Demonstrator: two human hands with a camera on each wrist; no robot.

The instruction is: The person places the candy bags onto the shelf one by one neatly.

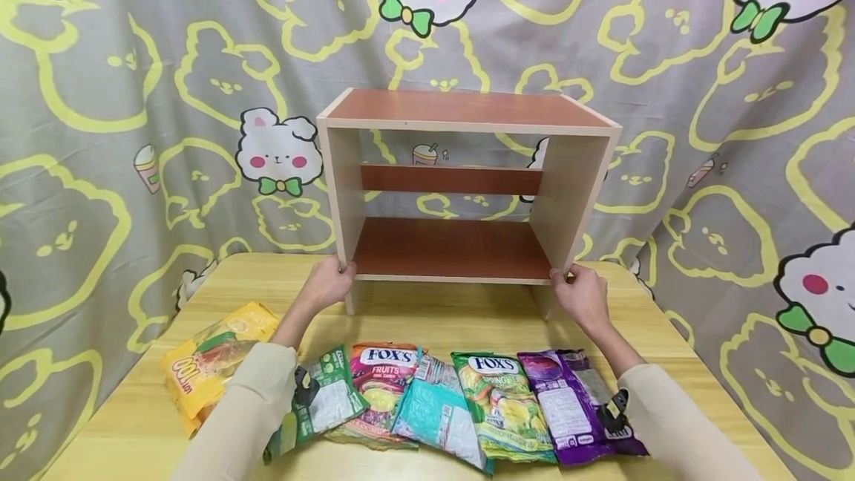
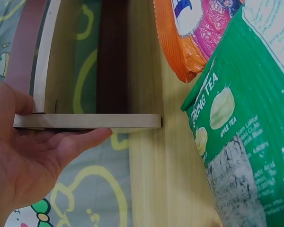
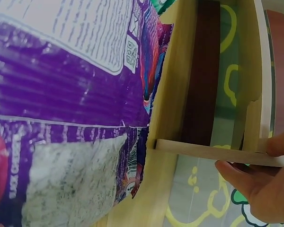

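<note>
A small wooden shelf with reddish-brown boards and pale edges stands upright at the back of the table. My left hand grips its left side panel low down, level with the lower board. On the other side, my right hand holds the right panel at about the same height. In the left wrist view the thumb lies inside the panel edge and the fingers outside. The right wrist view shows a similar hold on the other panel edge. Whether the shelf's feet touch the table is unclear.
Candy bags lie along the near side of the table: a yellow bag, a green bag, a Fox's Fruits bag, a teal bag, a green-yellow Fox's bag and a purple bag. Behind hangs a patterned curtain.
</note>
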